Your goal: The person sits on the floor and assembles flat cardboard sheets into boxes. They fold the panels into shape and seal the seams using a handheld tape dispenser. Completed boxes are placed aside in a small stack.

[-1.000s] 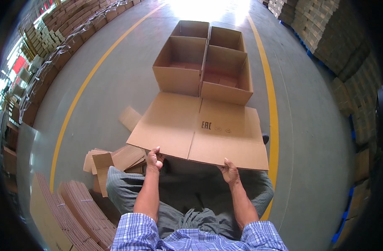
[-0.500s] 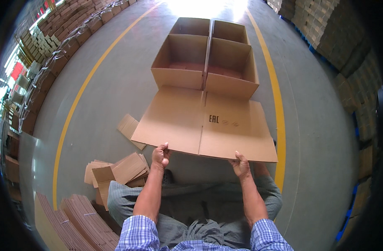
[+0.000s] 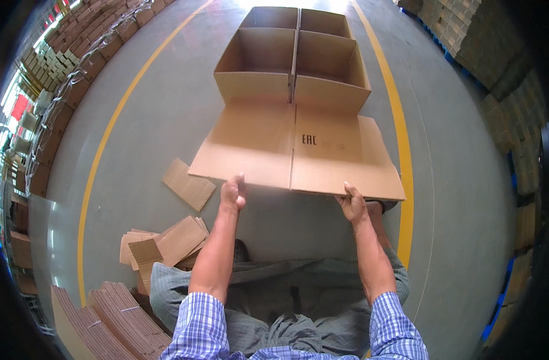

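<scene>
A flat cardboard flap (image 3: 250,146) with black printing reaches toward me from an open brown carton (image 3: 322,93), whose inside is split into several compartments by a cardboard divider (image 3: 293,57). My left hand (image 3: 233,192) pinches the flap's near edge left of the middle crease, thumb on top. My right hand (image 3: 353,205) grips the same edge farther right, also with its thumb on top and its fingers underneath. The flap slopes up from the carton's base and looks raised off the floor at my side.
A loose cardboard piece (image 3: 189,183) lies left of the flap. Closer in is a pile of cut pieces (image 3: 175,243), with strapped bundles of flat cardboard (image 3: 115,318) at lower left. Yellow lines (image 3: 385,78) flank the carton. Stacked cartons (image 3: 85,84) line the left side; loaded pallets (image 3: 466,36) the right.
Both hands have moved away from me with the flap's edge, and the carton sits farther off. More floor shows between the flap and the loose cardboard piece.
</scene>
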A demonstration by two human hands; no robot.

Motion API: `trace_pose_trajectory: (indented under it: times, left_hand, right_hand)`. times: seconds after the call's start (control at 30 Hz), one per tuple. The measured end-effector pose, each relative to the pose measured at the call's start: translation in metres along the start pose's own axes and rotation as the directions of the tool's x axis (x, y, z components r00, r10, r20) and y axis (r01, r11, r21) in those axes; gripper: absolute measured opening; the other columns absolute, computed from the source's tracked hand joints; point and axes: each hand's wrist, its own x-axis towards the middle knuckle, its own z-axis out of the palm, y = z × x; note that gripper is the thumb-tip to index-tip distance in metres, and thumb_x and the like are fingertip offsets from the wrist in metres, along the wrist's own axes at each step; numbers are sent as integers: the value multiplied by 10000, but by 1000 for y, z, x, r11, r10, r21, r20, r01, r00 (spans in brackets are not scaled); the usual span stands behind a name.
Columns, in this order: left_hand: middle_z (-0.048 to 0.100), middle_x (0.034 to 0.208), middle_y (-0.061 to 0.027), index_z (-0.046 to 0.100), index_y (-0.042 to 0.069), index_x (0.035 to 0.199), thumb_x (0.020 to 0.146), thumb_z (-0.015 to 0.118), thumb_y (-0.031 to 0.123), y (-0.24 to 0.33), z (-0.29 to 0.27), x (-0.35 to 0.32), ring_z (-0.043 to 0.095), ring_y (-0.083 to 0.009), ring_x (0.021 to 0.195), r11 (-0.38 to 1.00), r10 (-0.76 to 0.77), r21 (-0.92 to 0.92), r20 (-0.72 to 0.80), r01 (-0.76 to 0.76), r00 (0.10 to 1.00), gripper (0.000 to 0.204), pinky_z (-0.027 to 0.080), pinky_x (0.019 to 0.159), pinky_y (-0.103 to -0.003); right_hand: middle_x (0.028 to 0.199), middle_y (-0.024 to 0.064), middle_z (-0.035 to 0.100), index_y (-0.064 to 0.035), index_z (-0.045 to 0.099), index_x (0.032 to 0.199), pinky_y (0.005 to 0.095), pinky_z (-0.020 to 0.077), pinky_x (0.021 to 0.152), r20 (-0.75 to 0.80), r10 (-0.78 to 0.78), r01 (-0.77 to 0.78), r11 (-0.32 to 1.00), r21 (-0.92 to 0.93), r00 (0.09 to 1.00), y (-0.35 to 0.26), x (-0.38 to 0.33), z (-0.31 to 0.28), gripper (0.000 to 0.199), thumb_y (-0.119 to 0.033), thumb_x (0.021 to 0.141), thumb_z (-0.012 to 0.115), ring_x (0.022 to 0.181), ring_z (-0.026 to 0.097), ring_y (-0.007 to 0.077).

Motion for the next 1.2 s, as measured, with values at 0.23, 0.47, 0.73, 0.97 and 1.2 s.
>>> trace_pose_trajectory:
  times: [0.23,0.47,0.73,0.97,1.2]
  left_hand:
    - [636,896,-63,597,8,969,876,595,112,25,55,14,626,-208,799,967,206,164,-57,-194,977,139,574,777,-399]
    - [582,811,-73,596,34,850,724,662,162,2,-15,-65,594,-203,714,951,259,273,-456,-143,851,192,527,588,-387]
    - [587,1029,-171,505,-75,1107,686,744,191,-69,-49,-179,565,-242,910,970,228,196,-537,-143,812,552,490,790,-427]
    - [588,928,-49,565,-33,1027,759,654,71,-88,-1,-260,541,-141,802,900,409,202,-80,-387,909,300,472,721,-315]
    - [628,969,-156,554,-86,1119,756,700,179,-18,62,-304,606,-231,855,715,290,641,92,-279,953,472,499,754,-347]
  right_hand:
    - [953,23,617,-99,601,1009,336,531,796,-187,-6,4,1000,-10,982,-26,37,13,161,-223,909,623,871,591,158]
    - [951,48,605,-97,590,1020,376,532,768,-287,97,-100,995,4,953,32,-71,20,169,-198,891,626,863,587,193]
    - [958,47,619,-99,581,1063,389,539,803,-285,165,-152,986,66,944,110,-203,40,194,-175,890,628,873,608,217]
    - [1074,132,668,-53,562,1170,345,543,802,83,327,-279,894,-352,942,97,-288,121,301,-270,962,570,947,656,236]
    - [1394,161,479,-49,479,1337,424,382,1062,569,-93,469,-468,-749,817,0,-329,168,659,-274,784,759,1268,475,314]
